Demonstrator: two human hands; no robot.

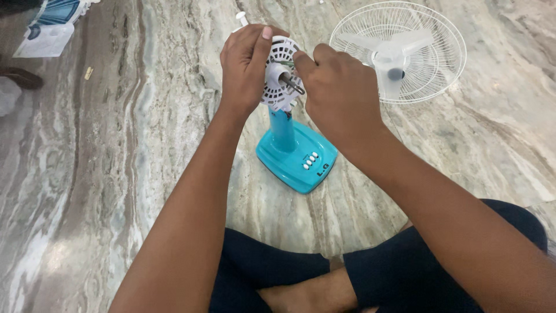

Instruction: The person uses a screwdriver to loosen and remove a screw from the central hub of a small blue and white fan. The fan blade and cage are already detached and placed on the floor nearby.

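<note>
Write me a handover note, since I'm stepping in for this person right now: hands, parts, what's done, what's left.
Left hand grips the white motor head from the side. Right hand pinches at the metal shaft on its front.
The fan stands on its blue base on the marble floor.
Done: the white guard with the blades lies off, on the floor to the right.
Left: nothing is mounted on the shaft yet.

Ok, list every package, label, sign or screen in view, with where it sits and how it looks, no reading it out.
Package: top left corner on the stone floor, flat, white and blue, cut off by the frame edge.
Label: on the turquoise fan base near its front right corner, small dark lettering beside a row of white buttons.
No signs or screens in view.
</note>
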